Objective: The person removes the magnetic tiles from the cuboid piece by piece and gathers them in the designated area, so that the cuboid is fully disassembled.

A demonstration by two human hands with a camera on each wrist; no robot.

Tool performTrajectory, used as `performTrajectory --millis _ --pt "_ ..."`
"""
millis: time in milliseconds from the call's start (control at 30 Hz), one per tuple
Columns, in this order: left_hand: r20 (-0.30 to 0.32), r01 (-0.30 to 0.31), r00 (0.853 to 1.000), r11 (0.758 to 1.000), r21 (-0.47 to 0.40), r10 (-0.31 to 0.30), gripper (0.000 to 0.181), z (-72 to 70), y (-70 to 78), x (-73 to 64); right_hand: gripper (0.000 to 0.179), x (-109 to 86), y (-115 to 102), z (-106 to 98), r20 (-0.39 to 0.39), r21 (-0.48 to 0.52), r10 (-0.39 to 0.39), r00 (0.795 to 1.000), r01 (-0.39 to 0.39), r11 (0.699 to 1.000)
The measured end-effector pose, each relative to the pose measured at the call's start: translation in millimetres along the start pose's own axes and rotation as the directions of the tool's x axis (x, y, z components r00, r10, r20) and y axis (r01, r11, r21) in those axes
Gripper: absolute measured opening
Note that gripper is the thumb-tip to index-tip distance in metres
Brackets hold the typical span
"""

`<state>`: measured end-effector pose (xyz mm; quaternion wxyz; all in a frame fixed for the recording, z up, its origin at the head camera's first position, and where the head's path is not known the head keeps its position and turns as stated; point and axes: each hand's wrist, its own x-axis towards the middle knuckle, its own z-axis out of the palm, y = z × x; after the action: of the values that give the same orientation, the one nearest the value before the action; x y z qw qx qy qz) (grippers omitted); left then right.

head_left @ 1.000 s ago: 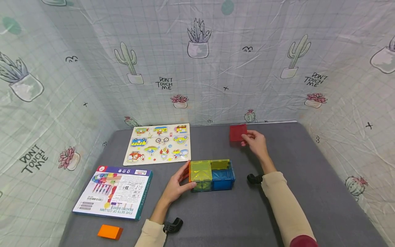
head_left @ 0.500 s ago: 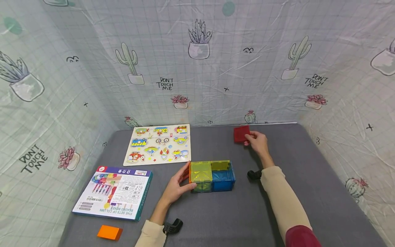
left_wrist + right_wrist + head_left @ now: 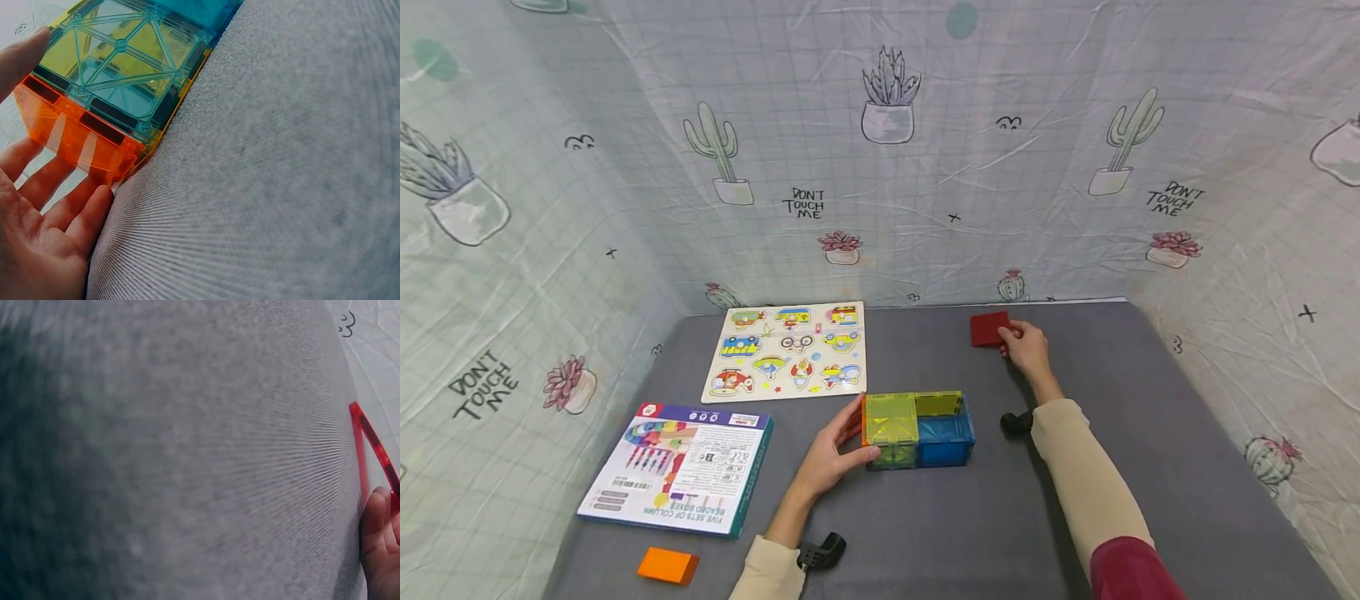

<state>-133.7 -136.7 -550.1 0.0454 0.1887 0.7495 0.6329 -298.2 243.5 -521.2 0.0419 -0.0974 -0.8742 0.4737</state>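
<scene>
A box built of see-through magnetic tiles (image 3: pixel 891 419) stands on the grey table, yellow-green on its left half and blue on its right. The right half has no top tile, so its inside shows. My left hand (image 3: pixel 829 452) holds the left end, thumb at the front side and fingers along an orange tile (image 3: pixel 81 134). Farther back and to the right, my right hand (image 3: pixel 1028 348) pinches a red square magnetic tile (image 3: pixel 988 330) by its right edge. In the right wrist view the red tile (image 3: pixel 375 445) is tilted, close to the table top.
Behind the box to the left lies a wooden vehicle puzzle board (image 3: pixel 785 352). A flat carton (image 3: pixel 676 468) of beaded boxes is at the left, with an orange block (image 3: pixel 667 566) in front of it. A patterned cloth (image 3: pixel 925 167) surrounds the table's back and sides.
My right hand has shifted slightly right with the red tile, which has come down and tilted differently. My left hand and the tile box stay in place.
</scene>
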Motion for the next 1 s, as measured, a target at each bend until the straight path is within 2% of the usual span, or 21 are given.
performTrajectory --millis 267,467,700,1000 --pt "0.001 0.0 1.0 1.0 -0.005 0.0 0.084 -0.7 -0.4 -0.4 0.075 2.2 -0.6 1.7 0.057 -0.101 0.045 0.997 -0.039 0.994" --pt "0.011 0.004 1.0 1.0 -0.015 -0.004 0.084 -1.1 0.8 -0.1 0.071 3.1 -1.0 5.3 0.033 -0.131 0.061 0.998 -0.057 0.99" --pt "0.011 -0.023 1.0 1.0 -0.006 0.023 0.084 -1.2 -1.7 0.9 0.068 1.6 -1.8 6.3 0.003 -0.161 0.054 0.999 -0.053 0.986" --pt "0.004 -0.001 1.0 1.0 -0.013 0.001 0.084 -0.6 0.2 0.5 0.064 3.9 -0.5 8.4 0.001 -0.177 0.05 0.999 -0.049 0.983"
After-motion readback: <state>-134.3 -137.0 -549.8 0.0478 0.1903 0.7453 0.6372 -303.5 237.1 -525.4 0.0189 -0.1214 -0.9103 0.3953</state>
